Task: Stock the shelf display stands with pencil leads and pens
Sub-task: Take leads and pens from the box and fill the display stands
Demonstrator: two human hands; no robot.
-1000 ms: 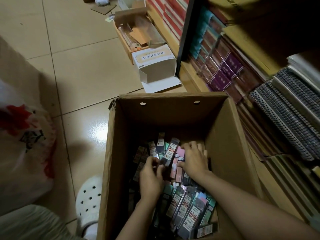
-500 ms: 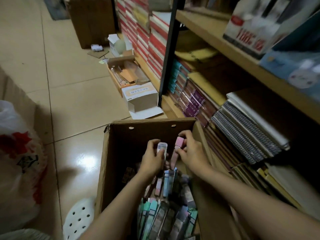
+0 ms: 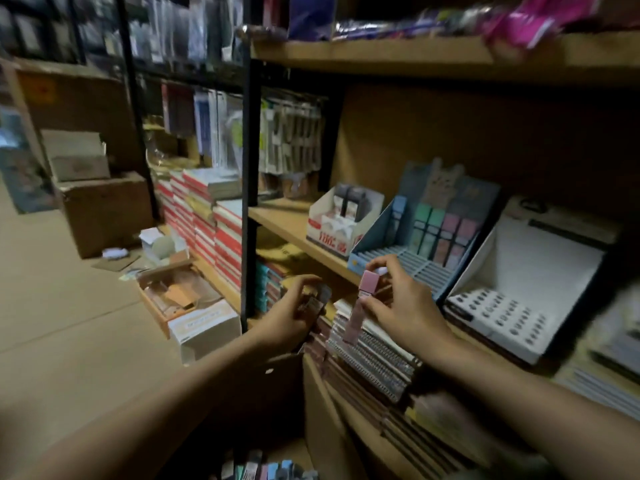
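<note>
My right hand (image 3: pixel 401 303) pinches a pink pencil lead case (image 3: pixel 360 308) by its cap, just in front of the blue display stand (image 3: pixel 377 237) on the middle shelf. That stand holds several green, pink and blue lead cases (image 3: pixel 446 233) at its back, with bare slots in front. My left hand (image 3: pixel 294 313) grips a dark lead case (image 3: pixel 317 301), left of the pink one and below the shelf edge. The cardboard box (image 3: pixel 311 393) sits below my arms, with more lead cases (image 3: pixel 263 469) in its bottom.
A white stand (image 3: pixel 343 220) stands left of the blue one, and a white stand with a grid of holes (image 3: pixel 502 317) to its right. Spiral notebooks (image 3: pixel 374 358) are stacked on the lower shelf. A black upright post (image 3: pixel 249 188), book stacks and floor boxes lie to the left.
Both hands rose out of the box, each with a lead case, and moved up to the shelf. The view swung upward from the box to the display stands.
</note>
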